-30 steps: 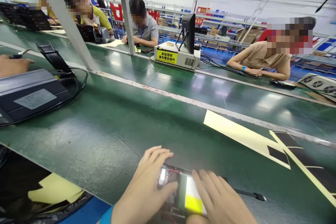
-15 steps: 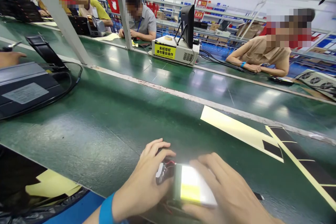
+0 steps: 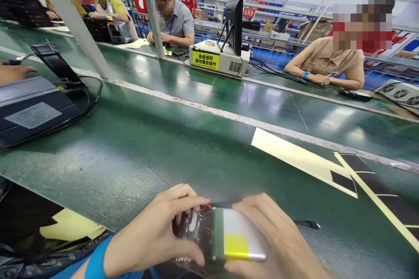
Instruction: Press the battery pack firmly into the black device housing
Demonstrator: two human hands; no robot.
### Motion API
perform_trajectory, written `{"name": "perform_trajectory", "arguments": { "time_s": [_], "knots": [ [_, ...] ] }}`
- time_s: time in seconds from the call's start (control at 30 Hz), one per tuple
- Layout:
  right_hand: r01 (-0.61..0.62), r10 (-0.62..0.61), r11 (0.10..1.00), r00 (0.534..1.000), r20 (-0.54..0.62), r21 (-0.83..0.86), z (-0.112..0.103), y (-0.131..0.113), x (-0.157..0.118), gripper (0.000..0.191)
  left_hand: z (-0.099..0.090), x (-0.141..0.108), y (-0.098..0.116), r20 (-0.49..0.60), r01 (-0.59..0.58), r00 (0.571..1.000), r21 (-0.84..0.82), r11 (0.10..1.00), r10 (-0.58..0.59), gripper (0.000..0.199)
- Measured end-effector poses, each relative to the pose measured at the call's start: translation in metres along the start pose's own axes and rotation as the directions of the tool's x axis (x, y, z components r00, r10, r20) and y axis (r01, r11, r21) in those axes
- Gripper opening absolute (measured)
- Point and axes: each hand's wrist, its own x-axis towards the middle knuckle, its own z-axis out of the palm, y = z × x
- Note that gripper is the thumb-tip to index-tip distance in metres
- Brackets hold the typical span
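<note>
Battery (image 3: 237, 231) and wired circuit board (image 3: 193, 229) lie side by side near 6 o'clock at the worktop (image 3: 131, 139), apparently being steadied together; any next move calls for sparing the thin red wires (image 3: 207, 206). The left hand (image 3: 147, 231), from 7 o'clock, pinches the board between thumb and curled fingers, while the right hand (image 3: 278, 235), from 5 o'clock, clasps the battery's outer side.

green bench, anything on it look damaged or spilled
The white strip along the green bench looks worn: its surface is patchy, with brownish marks where the rest is plain white. I see no obvious spill.
</note>
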Motion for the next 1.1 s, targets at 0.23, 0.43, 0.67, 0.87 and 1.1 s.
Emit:
{"name": "perform_trajectory", "arguments": {
  "time_s": [0.23, 0.43, 0.67, 0.87, 1.1],
  "knots": [
    [-0.065, 0.065, 0.997, 0.998, 0.007, 0.039, 0.007, -0.006, -0.004, 0.050, 0.007, -0.006, -0.006, -0.062, -0.100, 0.993, -0.039, 0.994, 0.098, 0.055],
    [0.047, -0.051, 0.995, 0.997, -0.053, -0.086, 0.017, -0.002, -0.011, 0.057, 0.022, -0.007, -0.011, -0.286, -0.282, 0.922, -0.029, 0.959, 0.262, 0.055],
    [0.126, -0.135, 0.986, 0.988, -0.074, -0.112, 0.030, -0.003, -0.010, 0.061, 0.021, -0.010, -0.015, -0.344, -0.344, 0.891, -0.083, 0.935, 0.297, 0.045],
    [0.247, -0.255, 0.962, 0.964, -0.068, -0.114, 0.030, 0.002, -0.013, 0.048, 0.022, -0.008, -0.022, -0.297, -0.274, 0.928, -0.140, 0.951, 0.224, 0.035],
    [0.211, -0.220, 0.972, 0.972, -0.081, -0.103, 0.032, -0.002, -0.008, 0.036, 0.006, -0.022, -0.019, -0.232, -0.171, 0.960, -0.054, 0.984, 0.154, 0.038]
  ]
}}
